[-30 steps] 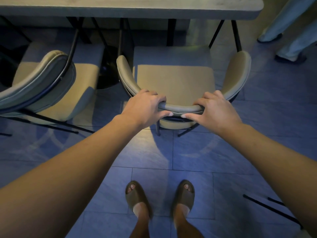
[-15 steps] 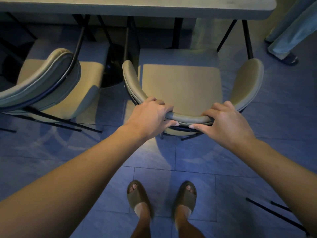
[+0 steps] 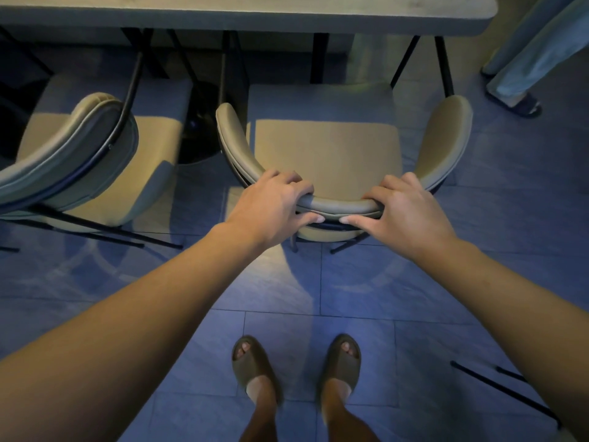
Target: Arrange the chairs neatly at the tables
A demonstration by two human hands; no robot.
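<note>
The chair [image 3: 325, 154] stands dead centre, its front edge tucked into the shadow of the counter [image 3: 242, 14] at 12 o'clock, its curved backrest bowed toward the person. Both hands hold the top of that backrest: the left hand [image 3: 274, 205] wraps it at the chair's 7 o'clock, fingers curled over the padded rim and thumb underneath, and the right hand [image 3: 408, 212] does the same at 5 o'clock, the two thumbs nearly meeting below the rim.

Compared with a second ago, the seat sits a little further from the counter's edge in view and more of the sunlit cushion shows, though the head camera has shifted too, so I cannot tell how much is true chair travel. The grip itself is unchanged. My reading is that the chair is being squared up, not yet fully pushed in; its seat remains mostly out from under the counter.

At 9 o'clock a second chair [image 3: 86, 161] is angled, its back swung toward the centre, so it looks to need straightening later. At 6 o'clock are the person's feet in sandals [image 3: 255, 368] on the tiled floor [image 3: 159, 282]. At 2 o'clock another person's trouser leg [image 3: 535, 49] and shoe stand near the counter's corner, well apart from the chair.
</note>
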